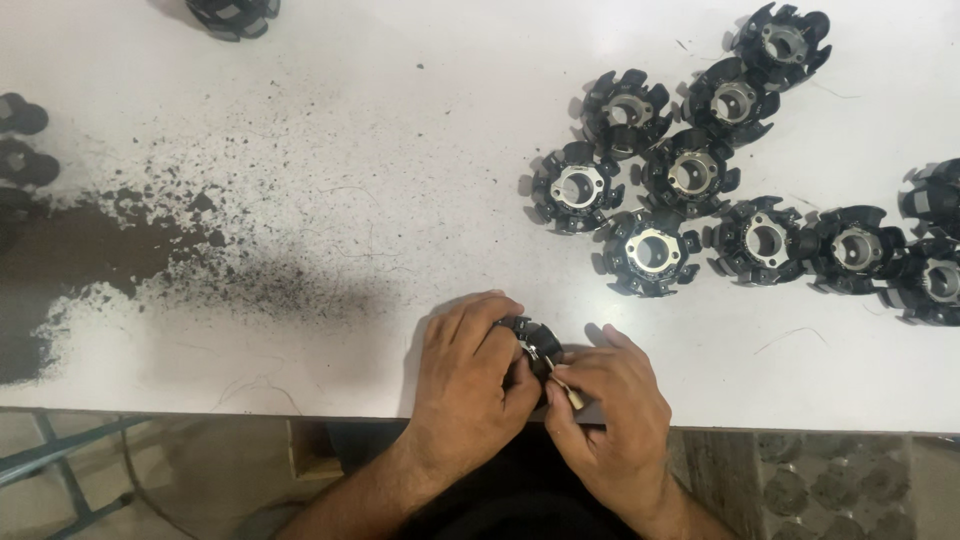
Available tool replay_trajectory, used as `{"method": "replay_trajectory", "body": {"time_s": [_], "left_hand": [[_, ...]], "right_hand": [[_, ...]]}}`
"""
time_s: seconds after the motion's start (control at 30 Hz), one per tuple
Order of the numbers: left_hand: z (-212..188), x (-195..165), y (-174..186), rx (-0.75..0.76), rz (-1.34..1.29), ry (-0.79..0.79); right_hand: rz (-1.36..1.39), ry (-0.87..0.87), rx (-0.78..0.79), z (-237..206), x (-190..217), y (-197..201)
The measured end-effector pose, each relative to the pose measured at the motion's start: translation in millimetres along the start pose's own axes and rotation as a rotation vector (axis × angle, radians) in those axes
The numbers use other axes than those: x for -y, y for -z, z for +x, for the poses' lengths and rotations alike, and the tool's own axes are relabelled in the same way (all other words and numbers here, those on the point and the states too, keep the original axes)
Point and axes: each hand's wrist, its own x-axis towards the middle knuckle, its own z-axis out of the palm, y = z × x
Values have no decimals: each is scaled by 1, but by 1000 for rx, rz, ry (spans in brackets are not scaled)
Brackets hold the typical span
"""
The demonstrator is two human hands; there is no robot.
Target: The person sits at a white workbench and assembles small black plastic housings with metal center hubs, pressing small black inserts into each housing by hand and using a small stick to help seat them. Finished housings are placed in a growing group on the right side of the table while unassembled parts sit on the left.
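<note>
My left hand [470,375] grips a black round toothed part [535,340] with a metal centre, at the near edge of the white table [330,150]. My right hand [610,405] pinches a small pale piece [572,392] with thumb and forefinger and presses it against the part's near side. Most of the part is hidden under my fingers. Both hands touch each other over the table edge.
Several identical black toothed parts with silver hubs [655,250] lie clustered at the right and far right [935,270]. More of them sit at the left edge [22,150] and top [232,15]. Dark dust and grit [120,260] cover the table's left side.
</note>
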Motion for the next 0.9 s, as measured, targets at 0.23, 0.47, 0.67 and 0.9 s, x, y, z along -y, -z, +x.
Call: {"method": "replay_trajectory", "body": {"time_s": [0.23,0.47,0.67,0.9], "left_hand": [[-7,5,-4,-3,-26,-9],[-3,2,10,-80,-101,6],[22,16,45,120,-72,-74],[53,5,45,364,79,-182]], "right_hand": [[-27,58,-12,-1,2,-3],[-50,35,12,2,7,2],[6,-52,-76,-4,3,3],[-3,-65,-95,0,-2,-1]]}}
